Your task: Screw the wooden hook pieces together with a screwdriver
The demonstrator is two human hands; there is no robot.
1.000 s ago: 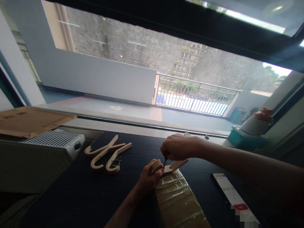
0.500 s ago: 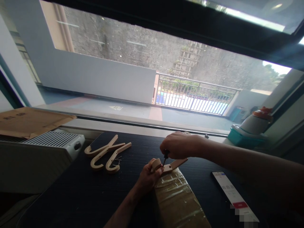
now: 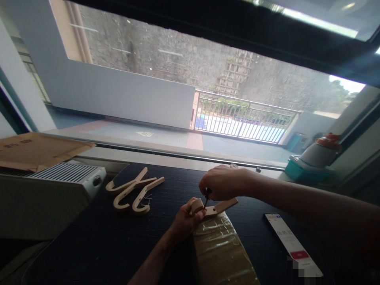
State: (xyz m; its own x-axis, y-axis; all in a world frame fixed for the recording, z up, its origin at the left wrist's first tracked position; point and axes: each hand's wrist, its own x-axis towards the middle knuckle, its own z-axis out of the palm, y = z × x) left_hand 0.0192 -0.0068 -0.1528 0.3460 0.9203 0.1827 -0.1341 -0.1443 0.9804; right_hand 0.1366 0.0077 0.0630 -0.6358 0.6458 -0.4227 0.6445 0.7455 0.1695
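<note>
My left hand (image 3: 187, 218) is closed around the curled end of a wooden hook (image 3: 225, 205), which lies across the far end of a tape-wrapped block (image 3: 224, 245). My right hand (image 3: 221, 183) grips the dark handle of a screwdriver (image 3: 207, 198) from above. Its shaft points down at the hook, close to my left fingertips; the tip and any screw under it are hidden. A dark hole shows in the hook's flat part. Left of my hands, several more wooden hooks (image 3: 146, 196) lie on the dark table, with small screws (image 3: 147, 199) beside them.
A phone (image 3: 292, 241) showing a timer lies on the dark table (image 3: 113, 245), right of the block. To the left, a brown envelope (image 3: 41, 148) rests on a white vented appliance (image 3: 77, 174). By the window, a teal box (image 3: 305, 170) stands with a grey, orange-topped container (image 3: 322, 150).
The wooden hook has shifted very slightly to the right with my left fingers. My right hand has turned a little and stays on the screwdriver.
</note>
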